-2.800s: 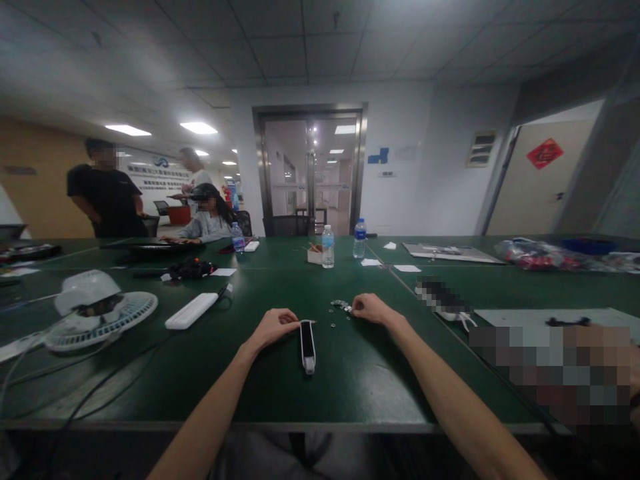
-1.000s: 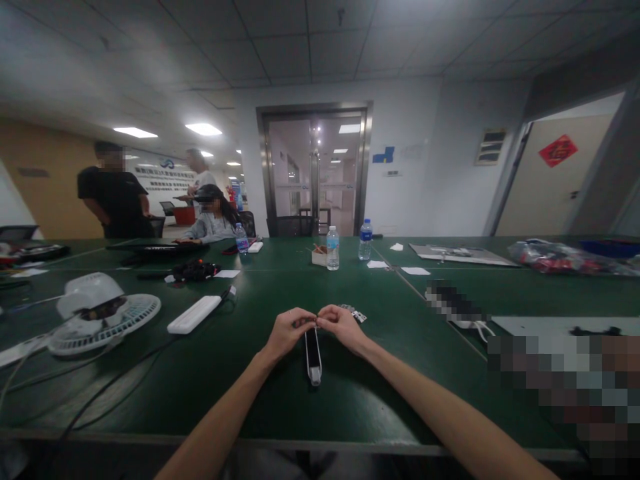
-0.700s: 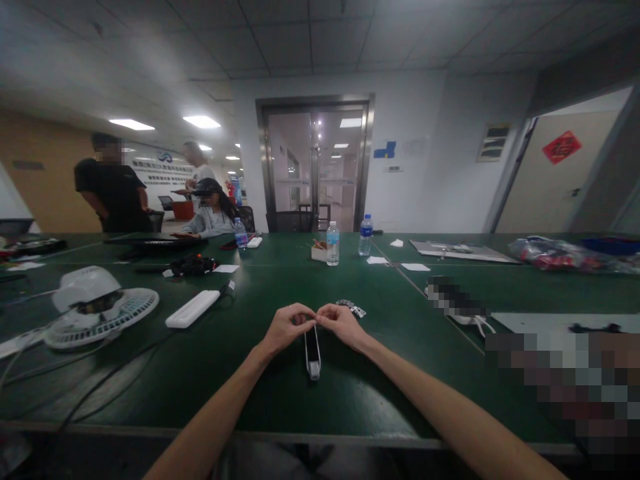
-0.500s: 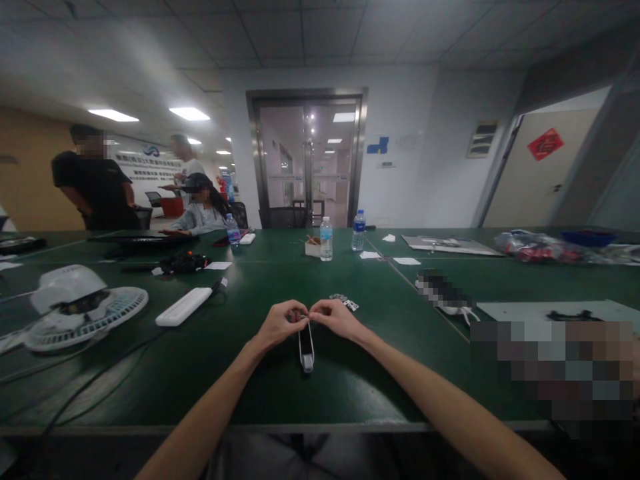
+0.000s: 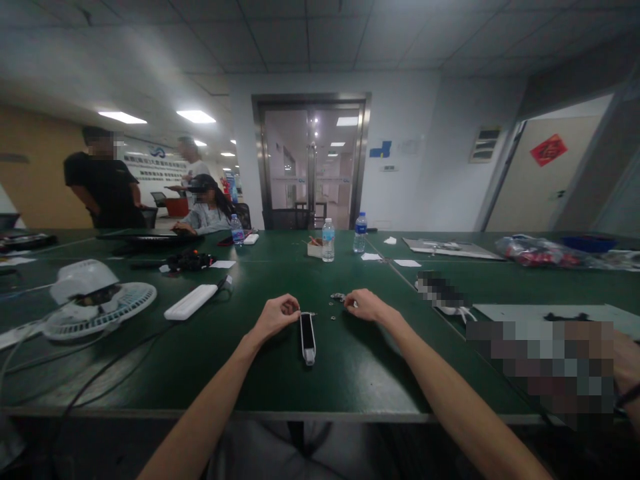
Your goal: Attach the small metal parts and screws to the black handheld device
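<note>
On the green workbench lies a slim black-and-white bar-shaped device, its long side pointing away from me. My left hand rests just left of its far end with the fingers curled, touching or almost touching it. A thin metal strip crosses that end. My right hand lies to the right, fingertips pinched beside a small scatter of metal nuts and washers. Whether either hand holds a tiny part is hidden by its fingers.
A white desk fan and a white power strip with black cables lie to the left. Water bottles stand further off. A pixelated area and a co-worker's hand are at the right. Seated and standing people are at the far left.
My hands, together above the device's far end a moment ago, have parted. The left has moved left of the device, and the right has moved right, to the small metal parts.
</note>
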Demonstrator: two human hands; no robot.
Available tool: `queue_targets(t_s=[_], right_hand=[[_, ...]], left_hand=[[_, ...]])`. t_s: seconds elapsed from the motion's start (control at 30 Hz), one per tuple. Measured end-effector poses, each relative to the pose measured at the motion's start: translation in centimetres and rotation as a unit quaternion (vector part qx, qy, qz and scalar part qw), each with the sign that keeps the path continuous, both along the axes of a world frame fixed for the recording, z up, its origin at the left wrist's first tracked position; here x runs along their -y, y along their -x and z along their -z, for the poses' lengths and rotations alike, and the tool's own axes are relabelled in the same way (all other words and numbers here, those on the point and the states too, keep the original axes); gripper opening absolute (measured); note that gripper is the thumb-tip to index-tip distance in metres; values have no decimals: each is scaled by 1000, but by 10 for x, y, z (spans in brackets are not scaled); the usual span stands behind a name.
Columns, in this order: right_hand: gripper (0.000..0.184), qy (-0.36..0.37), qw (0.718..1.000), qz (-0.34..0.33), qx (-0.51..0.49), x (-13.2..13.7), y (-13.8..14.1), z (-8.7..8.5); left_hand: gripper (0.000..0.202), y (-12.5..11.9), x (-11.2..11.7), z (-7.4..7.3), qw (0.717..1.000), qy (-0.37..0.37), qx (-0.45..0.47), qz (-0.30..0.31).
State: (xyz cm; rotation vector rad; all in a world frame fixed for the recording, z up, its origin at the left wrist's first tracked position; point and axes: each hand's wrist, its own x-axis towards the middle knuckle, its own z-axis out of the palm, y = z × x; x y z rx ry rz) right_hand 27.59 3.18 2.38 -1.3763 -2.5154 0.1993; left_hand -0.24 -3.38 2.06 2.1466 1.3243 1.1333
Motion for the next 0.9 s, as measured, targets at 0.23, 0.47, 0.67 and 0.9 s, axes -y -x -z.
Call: queue_targets(t_s=[0.23, 0.47, 0.67, 0.9], right_hand=[[22, 19, 1000, 1, 14, 4, 1, -5], [19, 18, 999, 13, 28, 3, 5, -2], [12, 17, 999, 34, 37, 7, 9, -4], [17, -40, 990, -49, -128, 19, 37, 6]], left_hand=[[20, 3, -2, 3, 1000, 11, -20, 9], [21, 2, -3, 3, 999, 2, -32, 18], [24, 3, -3, 4, 999, 0, -32, 22], [25, 1, -4, 6, 999, -22, -35, 19]])
